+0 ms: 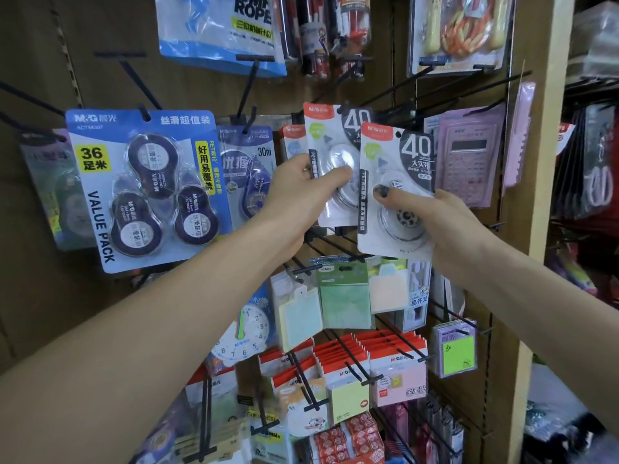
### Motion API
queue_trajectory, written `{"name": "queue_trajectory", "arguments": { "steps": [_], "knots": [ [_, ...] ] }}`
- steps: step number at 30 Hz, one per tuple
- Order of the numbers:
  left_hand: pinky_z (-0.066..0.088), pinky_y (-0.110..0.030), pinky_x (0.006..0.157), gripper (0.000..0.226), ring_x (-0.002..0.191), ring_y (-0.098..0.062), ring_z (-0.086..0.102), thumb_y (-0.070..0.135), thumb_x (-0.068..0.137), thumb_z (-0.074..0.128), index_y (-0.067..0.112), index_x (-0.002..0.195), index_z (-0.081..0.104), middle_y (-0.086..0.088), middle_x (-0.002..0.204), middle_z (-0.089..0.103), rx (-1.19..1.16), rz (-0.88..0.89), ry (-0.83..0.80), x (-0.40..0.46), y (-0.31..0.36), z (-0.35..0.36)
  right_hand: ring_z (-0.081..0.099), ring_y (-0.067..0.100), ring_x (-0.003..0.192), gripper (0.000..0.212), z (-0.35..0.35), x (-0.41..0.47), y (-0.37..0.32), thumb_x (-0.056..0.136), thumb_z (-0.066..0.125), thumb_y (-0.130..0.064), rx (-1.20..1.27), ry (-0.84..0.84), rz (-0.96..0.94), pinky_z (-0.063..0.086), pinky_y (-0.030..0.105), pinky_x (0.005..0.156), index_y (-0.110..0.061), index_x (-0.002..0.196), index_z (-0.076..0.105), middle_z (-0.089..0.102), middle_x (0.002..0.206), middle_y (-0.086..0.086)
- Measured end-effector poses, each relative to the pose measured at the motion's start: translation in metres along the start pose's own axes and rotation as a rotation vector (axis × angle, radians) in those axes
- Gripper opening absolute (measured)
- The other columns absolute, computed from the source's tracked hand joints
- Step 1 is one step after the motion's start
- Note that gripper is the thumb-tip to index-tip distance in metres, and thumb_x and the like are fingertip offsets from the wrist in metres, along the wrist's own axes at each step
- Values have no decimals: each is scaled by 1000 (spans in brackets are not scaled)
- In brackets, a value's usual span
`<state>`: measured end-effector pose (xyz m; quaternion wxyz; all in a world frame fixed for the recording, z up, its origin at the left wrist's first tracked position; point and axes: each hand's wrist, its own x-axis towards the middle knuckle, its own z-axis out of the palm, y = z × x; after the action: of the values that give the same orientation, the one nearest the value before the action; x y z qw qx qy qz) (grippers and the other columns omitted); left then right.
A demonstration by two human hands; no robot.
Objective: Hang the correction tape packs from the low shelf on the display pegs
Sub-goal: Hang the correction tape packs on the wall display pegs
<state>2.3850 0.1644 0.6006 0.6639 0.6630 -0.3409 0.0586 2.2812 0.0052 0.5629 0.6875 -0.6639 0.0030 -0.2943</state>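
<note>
Two white correction tape packs marked "40" with red tops are up at the pegboard. My left hand [301, 185] grips the rear pack [330, 139], thumb across its clear blister; its hang hole sits at a black peg [378, 110]. My right hand [438, 222] holds the front pack [395, 169] by its lower right, thumb pressed on the blister. That pack overlaps the rear one and its hole looks free of any peg. The low shelf is out of view.
A blue "36" value pack [147, 185] and a "30m" tape pack [248, 175] hang to the left. A pink calculator pack [465, 155] hangs right. Sticky notes [345, 296] and long bare pegs [351, 356] jut out below. A wooden upright [536, 195] bounds the right.
</note>
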Motion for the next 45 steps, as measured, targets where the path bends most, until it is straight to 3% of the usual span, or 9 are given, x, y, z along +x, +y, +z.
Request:
{"name": "queue_trajectory", "arguments": {
  "steps": [4,8,13,17,24,29,34,40,45],
  "knots": [
    [60,-54,99,45,107,-27,75,37,77,78,17,115,66,-7,115,77,56,-70,33,7,0,1,77,9,97,57,4,20,2,73,90,-42,-36,-4,100,60,29,87,-16,121,71,81,109,-3],
    [61,-49,95,100,115,-25,71,59,58,74,18,144,44,-2,132,69,72,-180,9,20,-4,0,80,19,93,50,13,48,-3,74,90,-33,-14,-44,171,66,38,83,-17,119,75,82,107,3],
    [65,-23,69,82,104,-17,73,35,100,65,11,161,15,-6,144,57,48,-299,-17,23,-4,-2,74,25,108,76,26,86,-3,40,99,-50,-107,-37,222,57,45,102,-23,109,81,78,117,3],
    [60,-37,102,99,119,-22,69,39,85,73,14,164,19,-8,147,58,17,-347,-68,23,-11,-4,73,25,108,77,34,97,2,41,95,-53,-144,-26,242,59,44,99,-25,110,79,75,120,4],
    [58,-38,107,103,125,-21,67,43,69,74,11,159,35,-5,149,60,23,-354,-145,16,-14,-6,64,24,115,101,27,85,4,42,95,-58,-223,71,244,53,41,101,-16,129,65,65,127,5],
    [54,-41,110,41,122,-25,66,37,100,67,12,129,53,-6,120,65,105,-308,-148,3,-6,-2,76,21,102,58,16,63,9,70,92,-37,-186,22,75,61,34,88,-15,119,71,80,109,3],
    [61,-53,99,42,113,-29,71,35,90,77,5,117,62,-14,127,70,72,-181,-42,1,-3,-1,76,4,96,31,16,29,2,86,83,-25,-296,-160,-67,52,6,64,-25,115,73,81,104,-10],
    [56,-65,100,63,108,-44,72,41,70,80,2,117,66,-27,120,71,82,-27,-21,-12,9,3,68,6,112,80,11,23,7,67,90,-57,-333,-114,-84,50,26,96,-26,133,56,71,124,-10],
    [56,-57,104,36,108,-30,75,34,83,79,15,111,69,-8,111,79,75,30,1,-9,16,0,72,22,117,57,1,20,8,83,79,-28,-128,-238,-78,53,45,102,-17,135,60,75,126,5]
  ]
}}
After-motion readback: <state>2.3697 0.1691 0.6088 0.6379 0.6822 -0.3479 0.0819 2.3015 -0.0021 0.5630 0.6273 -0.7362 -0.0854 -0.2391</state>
